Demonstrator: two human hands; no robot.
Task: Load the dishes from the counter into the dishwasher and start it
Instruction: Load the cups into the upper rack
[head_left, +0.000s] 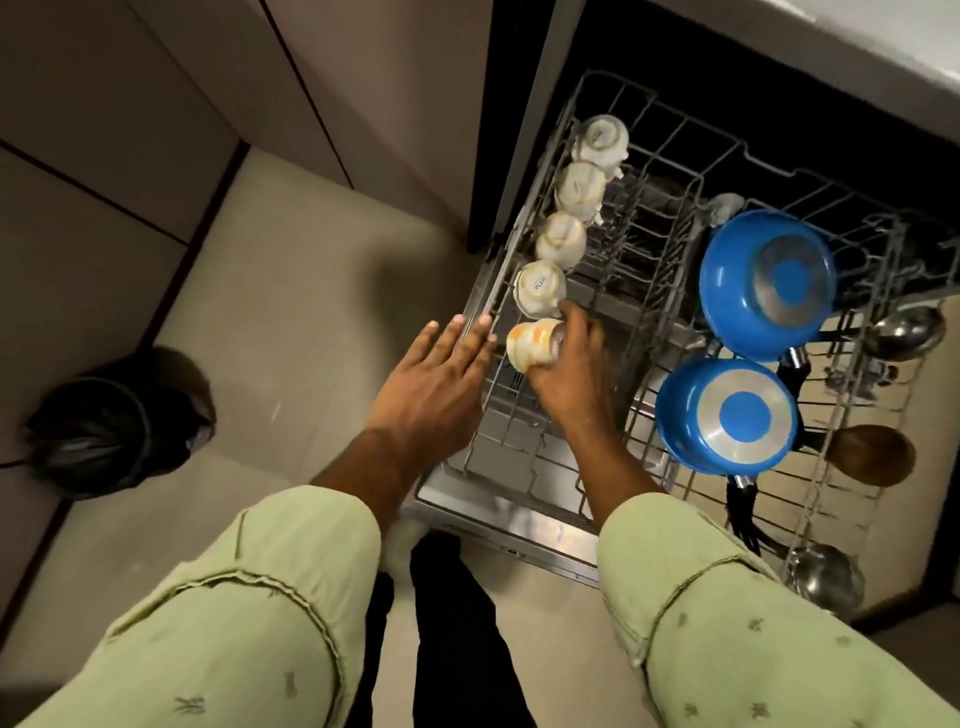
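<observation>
Seating a cup (532, 345) in the rack (670, 291): right hand (571, 374) grips it, tilted, just ahead of the flat, empty left hand (431, 384) resting at the rack edge; recommend inverting it squarely behind the four cups (563, 239) beyond.

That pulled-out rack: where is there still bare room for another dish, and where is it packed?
Free: the middle tines between the row of cups and the blue pans, and the near-left corner of the rack below the right hand, which holds a cup. Crowded: the left edge with cups, the right side with pans and ladles.
</observation>
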